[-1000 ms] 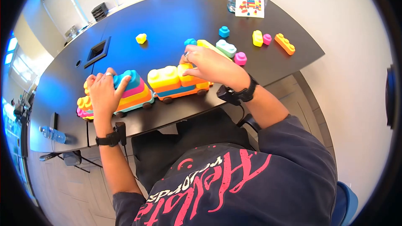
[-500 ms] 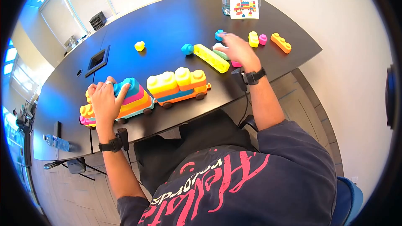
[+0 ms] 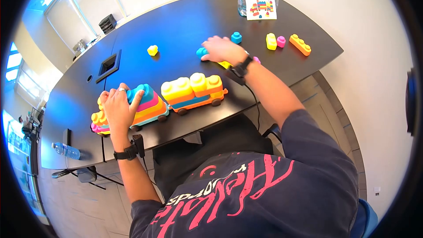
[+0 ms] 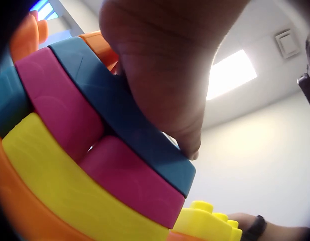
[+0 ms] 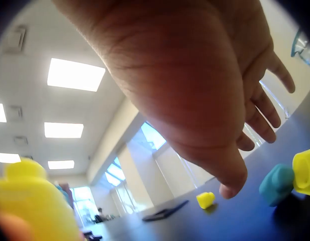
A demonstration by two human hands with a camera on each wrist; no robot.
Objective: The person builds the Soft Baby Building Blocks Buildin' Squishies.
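Observation:
Along the near side stands a block train; its left car carries a blue brick (image 3: 143, 91) above pink, yellow and orange layers. My left hand (image 3: 118, 112) grips this car from above, thumb against the blue brick (image 4: 120, 113) in the left wrist view. Coupled on the right is a wagon (image 3: 178, 89) topped with yellow blocks. Farther back, my right hand (image 3: 224, 50) hovers by a small blue block (image 3: 201, 53), partly covering a long yellow brick (image 3: 225, 65). Its fingers are spread and hold nothing in the right wrist view, beside the blue block (image 5: 276, 185).
A small yellow block (image 3: 152, 50) lies left of centre, near a table socket (image 3: 108, 65). To the right are blue (image 3: 236, 38), yellow (image 3: 271, 42), pink (image 3: 280, 42) and orange (image 3: 300, 45) blocks. A clear pouch with a picture card (image 3: 261, 9) stands behind; a bottle (image 3: 66, 150) is left.
My right hand has left the wagon's yellow block, gone right over the loose blocks, then come back left to the small blue block. My left hand has kept its grip on the left car.

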